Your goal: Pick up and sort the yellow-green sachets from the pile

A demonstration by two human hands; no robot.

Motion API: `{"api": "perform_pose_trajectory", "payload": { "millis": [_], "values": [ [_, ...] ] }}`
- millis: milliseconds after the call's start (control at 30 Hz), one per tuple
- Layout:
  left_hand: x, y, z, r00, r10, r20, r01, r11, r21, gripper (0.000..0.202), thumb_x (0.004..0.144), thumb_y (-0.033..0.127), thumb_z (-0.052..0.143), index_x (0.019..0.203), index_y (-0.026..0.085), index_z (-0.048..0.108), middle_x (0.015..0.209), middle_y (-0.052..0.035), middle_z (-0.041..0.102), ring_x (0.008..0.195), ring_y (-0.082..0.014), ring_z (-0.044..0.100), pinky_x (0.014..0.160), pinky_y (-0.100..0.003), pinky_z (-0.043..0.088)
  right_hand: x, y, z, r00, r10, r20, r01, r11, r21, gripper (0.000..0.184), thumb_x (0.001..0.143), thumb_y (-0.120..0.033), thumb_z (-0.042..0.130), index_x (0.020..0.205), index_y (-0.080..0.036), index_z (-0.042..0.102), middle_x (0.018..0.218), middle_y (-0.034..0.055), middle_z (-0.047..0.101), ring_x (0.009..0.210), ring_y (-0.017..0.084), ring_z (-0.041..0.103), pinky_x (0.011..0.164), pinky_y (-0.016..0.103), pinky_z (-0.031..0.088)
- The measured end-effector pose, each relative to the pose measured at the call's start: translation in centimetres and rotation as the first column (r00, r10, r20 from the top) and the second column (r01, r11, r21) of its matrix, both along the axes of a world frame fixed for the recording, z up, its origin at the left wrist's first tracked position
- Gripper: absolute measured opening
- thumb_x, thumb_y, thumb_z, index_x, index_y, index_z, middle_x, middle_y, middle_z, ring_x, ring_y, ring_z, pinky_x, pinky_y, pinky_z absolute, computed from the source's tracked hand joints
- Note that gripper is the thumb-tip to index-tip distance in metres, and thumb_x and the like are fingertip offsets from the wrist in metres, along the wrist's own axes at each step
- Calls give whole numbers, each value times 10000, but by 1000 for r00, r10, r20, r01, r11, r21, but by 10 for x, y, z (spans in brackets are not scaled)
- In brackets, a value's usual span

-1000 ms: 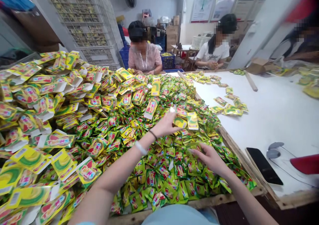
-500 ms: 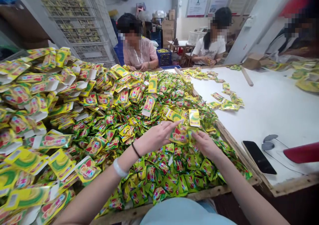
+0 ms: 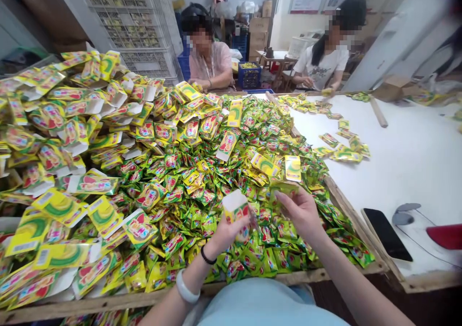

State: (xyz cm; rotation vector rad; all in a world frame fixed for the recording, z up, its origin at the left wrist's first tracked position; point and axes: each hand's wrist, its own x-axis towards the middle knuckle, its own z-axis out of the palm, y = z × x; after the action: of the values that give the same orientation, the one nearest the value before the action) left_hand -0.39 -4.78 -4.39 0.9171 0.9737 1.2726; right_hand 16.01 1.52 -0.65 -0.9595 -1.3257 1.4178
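Observation:
My left hand (image 3: 228, 232) is closed around a small yellow and green carton (image 3: 235, 205), its white end flap facing up. To its right, my right hand (image 3: 303, 211) pinches a green candy packet (image 3: 283, 187) between thumb and fingers. Both hands are above a heap of green foil packets (image 3: 249, 263), lying inside a wooden-edged section of the table. Flattened and part-opened yellow cartons (image 3: 97, 184) are piled to the left. Two more cartons, one of them a yellow carton (image 3: 292, 168), rest on the packets just beyond my right hand.
A wooden rail (image 3: 355, 220) borders the heap. On the white table (image 3: 407, 172) lie a phone (image 3: 387, 234), sunglasses (image 3: 403, 214) and scattered filled cartons (image 3: 346, 153). Two people (image 3: 209, 61) sit across the table. Stacked white crates (image 3: 147, 64) stand at the back left.
My left hand has drawn nearer and turned, now holding a carton upright with its flap up. My right hand has shifted slightly, still with a packet. The view has swung a little left.

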Motion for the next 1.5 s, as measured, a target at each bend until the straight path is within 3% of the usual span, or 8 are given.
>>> {"api": "perform_pose_trajectory", "payload": {
  "millis": [167,433,633,967,1100,1233,1333,1500],
  "values": [
    [0,-15,11,958,-261,-118,261,965,-19,354,743,359,653,1003,144,545,752,-15,582,586,-111,533,578,-251,476,-5,-3,17,922,251,295,-359,840,407,85,808,-247,632,889,-221,633,919,43,555,875,171,548,771,307,471],
    [0,-38,9,815,-404,-415,377,914,-150,354,681,238,662,1013,150,576,805,21,577,703,-108,481,662,-217,423,21,-38,28,483,424,766,-756,643,122,271,870,-119,467,1093,-232,573,1028,68,523,928,167,547,812,296,471],
    [0,-40,1,771,-486,-411,444,873,-199,472,660,279,687,1091,165,532,933,-12,598,795,-145,523,721,-248,451,33,-44,-1,694,376,614,-597,778,198,138,889,-196,495,978,-199,599,946,65,586,872,156,564,752,258,472],
    [5,-17,0,707,-510,-490,519,845,-131,702,655,301,712,1259,200,369,1092,-68,587,953,-211,575,848,-353,466,31,-52,-6,618,458,639,-685,712,152,170,895,-263,496,947,-216,650,981,59,616,907,176,581,784,276,469],
    [-3,4,-3,639,-242,-730,457,883,107,765,676,313,706,1330,227,319,1310,-109,455,1202,-250,435,1020,-404,358,76,0,-2,702,-36,712,-423,782,457,212,905,-284,460,843,-230,656,986,65,612,942,201,575,818,321,456],
    [-27,25,-24,214,191,-958,308,917,252,266,768,129,543,1019,199,594,1253,-118,496,1286,-283,319,1081,-507,226,112,58,1,333,-746,577,-2,611,792,297,865,-346,521,1094,-173,594,1162,130,569,866,240,587,740,358,441],
    [-39,35,-42,-19,303,-953,338,899,279,246,770,165,565,1012,183,605,1355,-139,422,1316,-304,281,1081,-522,223,79,57,-20,419,-589,691,-242,661,710,296,869,-305,495,1102,-143,579,1065,142,615,980,264,543,837,374,418],
    [-46,45,-52,-108,416,-903,331,871,362,214,779,281,611,971,191,636,1444,-126,330,1337,-318,255,1067,-530,245,-12,16,-75,514,-119,850,-514,750,416,237,777,-200,569,1003,-152,624,963,149,633,958,298,514,829,425,390]
  ]
}}
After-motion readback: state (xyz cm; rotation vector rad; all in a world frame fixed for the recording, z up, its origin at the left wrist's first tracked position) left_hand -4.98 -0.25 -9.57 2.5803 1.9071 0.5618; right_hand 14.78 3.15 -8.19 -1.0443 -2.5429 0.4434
